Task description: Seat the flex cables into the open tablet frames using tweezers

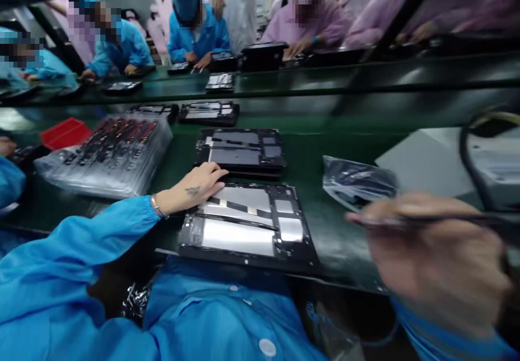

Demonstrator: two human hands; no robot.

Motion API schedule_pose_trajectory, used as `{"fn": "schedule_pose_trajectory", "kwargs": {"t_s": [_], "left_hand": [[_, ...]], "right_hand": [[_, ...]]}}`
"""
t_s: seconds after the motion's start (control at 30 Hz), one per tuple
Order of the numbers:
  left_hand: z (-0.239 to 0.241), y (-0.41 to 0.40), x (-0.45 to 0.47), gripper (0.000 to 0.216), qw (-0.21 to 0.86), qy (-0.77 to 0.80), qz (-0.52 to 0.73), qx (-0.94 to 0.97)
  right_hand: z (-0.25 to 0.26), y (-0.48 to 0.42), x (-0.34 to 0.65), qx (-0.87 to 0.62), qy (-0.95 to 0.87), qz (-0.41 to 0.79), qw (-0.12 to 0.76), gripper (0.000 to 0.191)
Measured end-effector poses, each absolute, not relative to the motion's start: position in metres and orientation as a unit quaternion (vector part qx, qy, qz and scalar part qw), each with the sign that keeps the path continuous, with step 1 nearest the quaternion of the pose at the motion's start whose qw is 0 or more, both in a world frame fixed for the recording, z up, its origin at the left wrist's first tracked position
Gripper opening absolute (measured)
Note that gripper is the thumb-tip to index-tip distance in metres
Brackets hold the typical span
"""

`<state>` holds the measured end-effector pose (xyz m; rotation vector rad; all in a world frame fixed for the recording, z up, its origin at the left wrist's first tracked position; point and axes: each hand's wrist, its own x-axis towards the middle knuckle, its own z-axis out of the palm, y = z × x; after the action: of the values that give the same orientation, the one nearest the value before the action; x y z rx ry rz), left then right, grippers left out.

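An opened tablet lies in front of me, with silver battery panels and dark ribbon strips in a black frame. My left hand rests at its far left edge, fingers stretched toward the gap behind it. Just beyond is a second opened tablet, which appears to lie on another dark slab. At the right, close to the camera, my right hand is smeared by motion. Its fingers are closed around a slim dark tool whose exact kind is too blurred to make out.
A clear plastic tray stack with small parts stands left, beside a red bin. Right are a clear bag, a pale grey box and a dark cable. Farther tablets lie along the green bench; co-workers sit opposite.
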<state>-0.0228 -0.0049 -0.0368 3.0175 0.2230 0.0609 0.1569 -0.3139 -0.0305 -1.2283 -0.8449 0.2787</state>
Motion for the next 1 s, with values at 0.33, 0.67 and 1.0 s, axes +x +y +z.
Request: {"fn": "schedule_pose_trajectory", "kwargs": {"t_s": [0.33,0.67,1.0], "left_hand": [[-0.047,-0.027,-0.055,0.036,0.114,0.007,0.042,0.993],[-0.049,-0.033,-0.052,0.030,0.096,0.020,0.041,0.994],[-0.040,-0.036,-0.050,0.027,0.109,0.035,0.009,0.993]], "right_hand": [[-0.045,-0.191,0.140,-0.668,-0.419,0.209,0.577,0.023],[-0.034,-0.199,0.132,-0.719,-0.496,0.149,0.463,0.017],[-0.034,-0.198,0.131,-0.710,-0.556,0.092,0.422,0.007]]}}
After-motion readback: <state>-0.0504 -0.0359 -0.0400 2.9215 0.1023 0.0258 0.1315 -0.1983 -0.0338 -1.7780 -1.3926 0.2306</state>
